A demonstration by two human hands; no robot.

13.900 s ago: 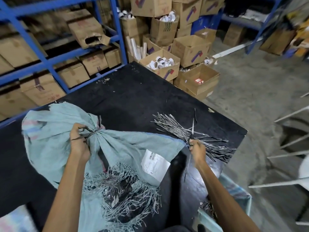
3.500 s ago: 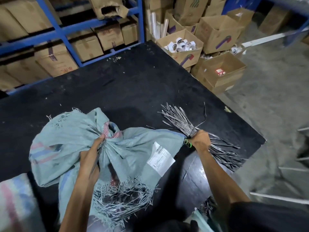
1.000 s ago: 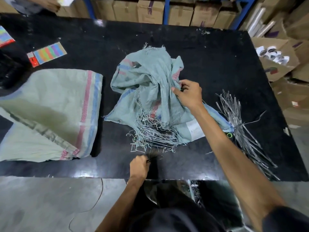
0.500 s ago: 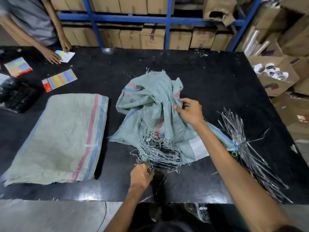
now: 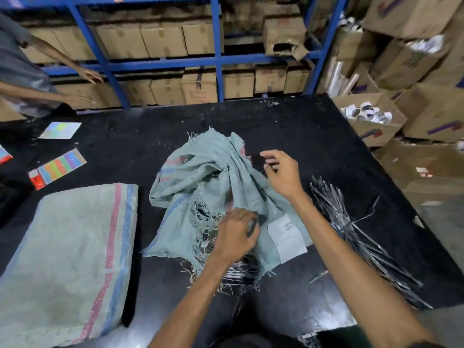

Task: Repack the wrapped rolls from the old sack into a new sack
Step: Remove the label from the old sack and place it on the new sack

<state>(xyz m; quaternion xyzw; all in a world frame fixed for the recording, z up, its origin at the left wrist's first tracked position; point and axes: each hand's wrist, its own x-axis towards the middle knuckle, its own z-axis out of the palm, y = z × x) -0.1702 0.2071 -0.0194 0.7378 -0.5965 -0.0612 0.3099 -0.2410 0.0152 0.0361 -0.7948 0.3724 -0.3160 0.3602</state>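
two sacks on black table (image 5: 301, 126). old sack (image 5: 200, 182) lies crumpled at centre, long axis about 12 to 6, frayed end pointing to 6. new sack (image 5: 70, 259) lies flat at 8 o'clock, axis 1 to 7. left hand (image 5: 237, 238) has fingers curled into the old sack's frayed fabric. right hand (image 5: 283, 172) hovers at the sack's 1 o'clock edge, fingers loosely spread, holding nothing. one strip bundle (image 5: 351, 229) at 3.

My left hand (image 5: 236, 237) covers part of the old sack (image 5: 200, 177); I can't see inside. The label (image 5: 287, 238) is unreadable (blurred print), and the new sack (image 5: 70, 259) runs past the frame's left edge.
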